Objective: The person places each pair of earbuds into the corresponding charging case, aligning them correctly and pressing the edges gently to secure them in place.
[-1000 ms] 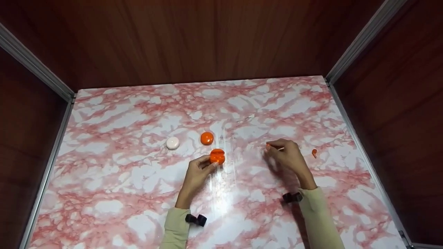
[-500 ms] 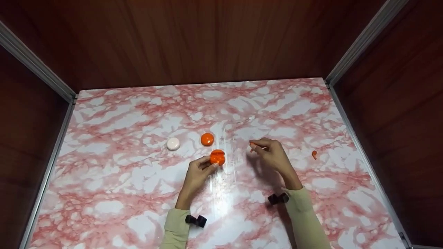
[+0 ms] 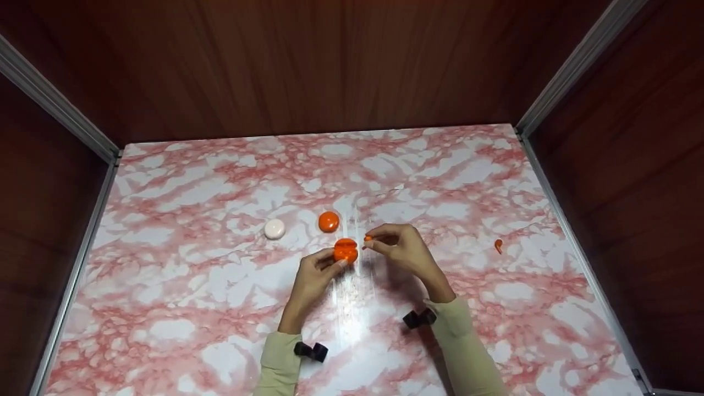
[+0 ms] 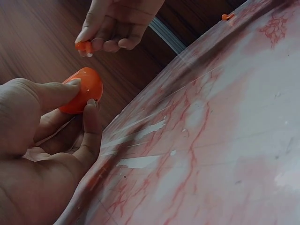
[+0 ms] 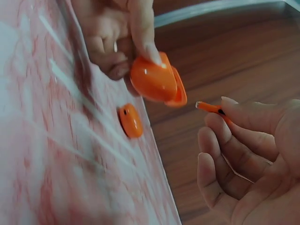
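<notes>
My left hand holds an orange earbud case with its lid raised, thumb on one side and fingers beneath. In the right wrist view the case shows its lid parted from the body. Between thumb and forefinger my right hand pinches an orange earbud, its stem pointing toward the case in the right wrist view. A small gap separates earbud and case. A second orange earbud lies on the table to the right.
Behind the held case, another rounded orange case sits on the marbled table. A white round case lies left of it. Dark wood panels with metal edging enclose the back and sides.
My right hand has moved left with the earbud, from well right of the case to close beside it. The left hand and its case have stayed in place.
</notes>
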The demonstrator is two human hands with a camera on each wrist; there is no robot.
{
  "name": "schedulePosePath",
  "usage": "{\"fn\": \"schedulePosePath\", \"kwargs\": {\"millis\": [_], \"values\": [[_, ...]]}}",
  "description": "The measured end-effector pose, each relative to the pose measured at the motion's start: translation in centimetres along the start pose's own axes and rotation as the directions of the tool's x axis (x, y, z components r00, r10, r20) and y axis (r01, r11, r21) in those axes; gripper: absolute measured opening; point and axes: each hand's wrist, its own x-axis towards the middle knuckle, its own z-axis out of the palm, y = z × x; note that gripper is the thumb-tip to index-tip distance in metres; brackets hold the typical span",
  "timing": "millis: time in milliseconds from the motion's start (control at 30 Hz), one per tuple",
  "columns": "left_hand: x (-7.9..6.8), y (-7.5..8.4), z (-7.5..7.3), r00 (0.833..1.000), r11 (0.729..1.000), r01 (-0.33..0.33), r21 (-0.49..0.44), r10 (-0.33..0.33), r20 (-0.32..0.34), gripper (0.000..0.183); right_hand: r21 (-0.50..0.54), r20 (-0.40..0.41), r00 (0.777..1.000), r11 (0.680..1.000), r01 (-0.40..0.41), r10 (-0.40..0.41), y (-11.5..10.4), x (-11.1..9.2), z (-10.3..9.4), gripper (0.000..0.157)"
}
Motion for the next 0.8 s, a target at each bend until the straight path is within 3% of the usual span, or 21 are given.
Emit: {"fn": "schedulePosePath", "kwargs": {"millis": [233, 467, 800], "values": [[-0.1, -0.1, -0.1, 1.000, 1.000, -0.022, 0.010, 0.022, 0.013, 0.035, -0.019, 0.026, 1.000, 1.000, 0.001, 0.000, -0.9, 0.4, 1.5, 0.015], [0.0, -0.1, 0.0, 1.000, 1.000, -0.020, 0.007, 0.019, 0.021, 0.034, -0.080, 0.042, 0.997, 0.995, 0.064, -0.061, -1.4, 0.7, 2.7, 0.013], [0.0, -0.2, 0.0, 0.999, 0.999, -0.031, 0.024, 0.031, 0.030, 0.035, -0.171, 0.031, 0.994, 0.979, 0.107, -0.103, -1.4, 1.0, 3.3, 0.014]]}}
